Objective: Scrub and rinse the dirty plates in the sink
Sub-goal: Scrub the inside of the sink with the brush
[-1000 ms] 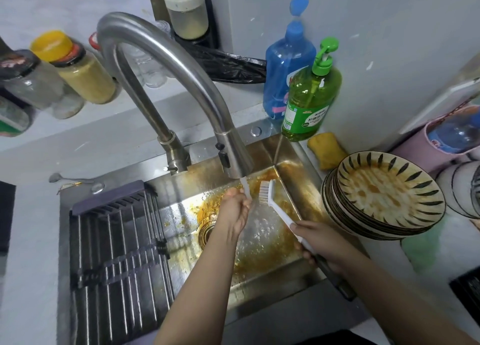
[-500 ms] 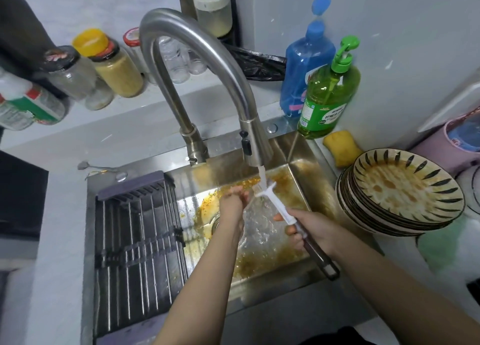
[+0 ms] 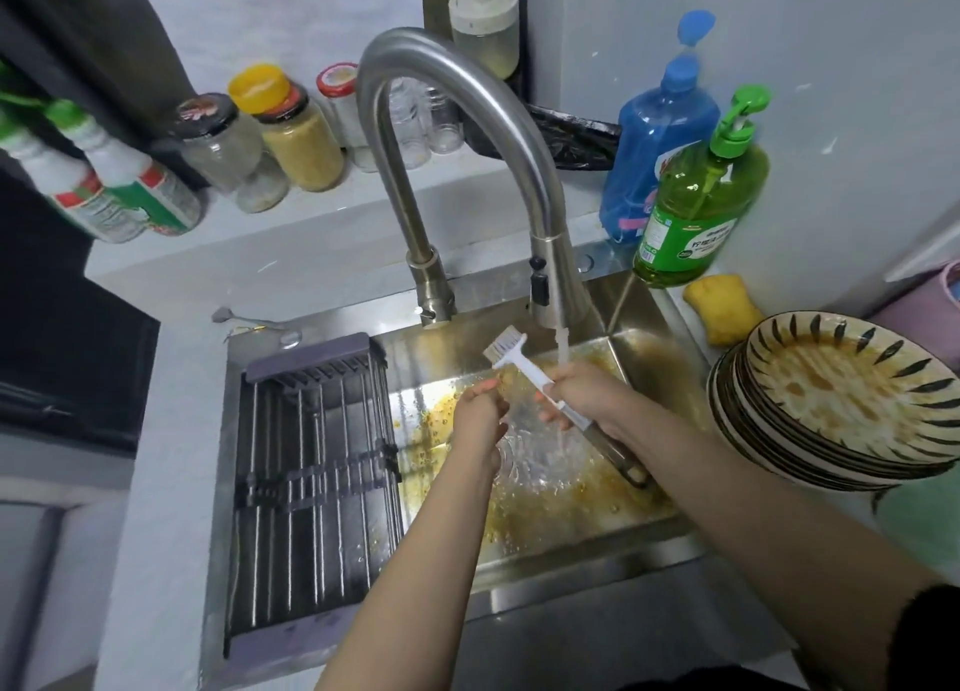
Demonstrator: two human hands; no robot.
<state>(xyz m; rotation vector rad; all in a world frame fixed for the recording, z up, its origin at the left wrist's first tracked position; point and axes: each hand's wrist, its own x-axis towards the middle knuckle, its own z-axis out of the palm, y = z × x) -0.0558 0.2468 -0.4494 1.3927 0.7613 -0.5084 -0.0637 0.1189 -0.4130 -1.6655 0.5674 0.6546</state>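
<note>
A stack of dirty striped plates [image 3: 852,399] with orange-brown stains stands on the counter right of the sink [image 3: 571,550]; I see no plate in the greasy basin. My right hand [image 3: 587,394] grips the white shaft of a dish brush [image 3: 506,347], whose bristle head points up and left, beside the running water [image 3: 562,347] from the faucet [image 3: 467,118]. The stream lands on my right hand. Close to the left of the brush shaft is my left hand [image 3: 478,417], loosely curled and holding nothing.
A dark roll-up drying rack [image 3: 311,456] covers the sink's left half. Green dish soap [image 3: 696,207], a blue bottle [image 3: 660,134] and a yellow sponge [image 3: 722,308] sit at the back right. Jars [image 3: 296,129] and spray bottles [image 3: 119,186] line the rear ledge.
The brush head has swung left out of the stream and now points upward. The water now falls on my right hand instead of the brush. My left hand stays beside the brush.
</note>
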